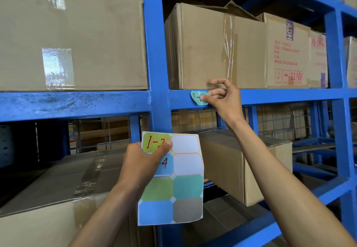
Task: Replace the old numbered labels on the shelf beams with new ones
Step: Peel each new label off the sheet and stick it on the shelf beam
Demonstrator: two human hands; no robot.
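Note:
A teal label (195,97) with red writing sits on the blue shelf beam (280,96), its left edge bent away from the metal. My right hand (222,97) pinches that label at its right side, index finger raised above it. My left hand (143,161) grips a sticker sheet (186,181) lower down, thumb across a green sticker marked "1-2". The sheet carries coloured stickers, a blue one with a "4", and two empty white spaces at the upper right.
Blue upright post (152,43) divides the rack. Taped cardboard boxes fill the upper shelf: a large one (73,34) at left, another (212,47) above the label, a printed one (287,53) at right. More boxes (241,159) lie on the lower shelf.

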